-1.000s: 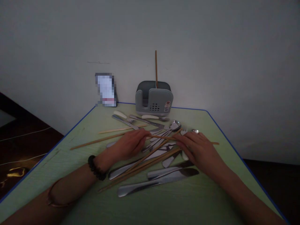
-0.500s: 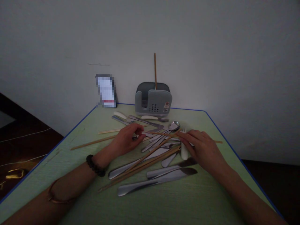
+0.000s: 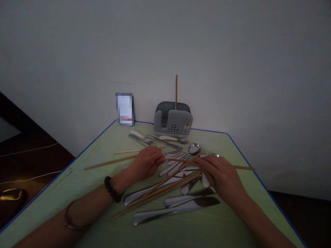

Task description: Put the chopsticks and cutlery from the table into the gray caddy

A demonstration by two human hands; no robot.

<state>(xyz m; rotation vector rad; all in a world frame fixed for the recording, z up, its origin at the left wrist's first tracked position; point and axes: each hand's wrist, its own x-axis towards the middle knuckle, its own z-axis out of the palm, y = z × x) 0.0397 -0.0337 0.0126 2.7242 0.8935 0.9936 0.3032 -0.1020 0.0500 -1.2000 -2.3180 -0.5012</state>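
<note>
Stretched between my two hands is a wooden chopstick [image 3: 181, 161], roughly level above the pile. My left hand [image 3: 146, 161] pinches its left end between thumb and fingers. Farther along, my right hand [image 3: 218, 170] grips it, and a wooden length sticks out to the right behind that hand. Beneath them lie several metal spoons [image 3: 194, 148], a white-handled fork [image 3: 205, 179] partly covered by my right hand, and more chopsticks [image 3: 168, 186] crossing at a slant. Table knives [image 3: 176, 208] rest nearest to me.
Against the wall stands a grey cutlery holder [image 3: 180, 120] with one chopstick [image 3: 176, 91] upright in it. A blurred phone [image 3: 125, 108] leans at the back left. Another white-handled fork [image 3: 168, 137] lies before the holder. The green table [image 3: 85, 193] has a blue edge.
My left fingers have closed on the chopstick's left end; they were a little apart before. The camera view has shifted, so everything sits lower and slightly right. My right hand keeps its hold.
</note>
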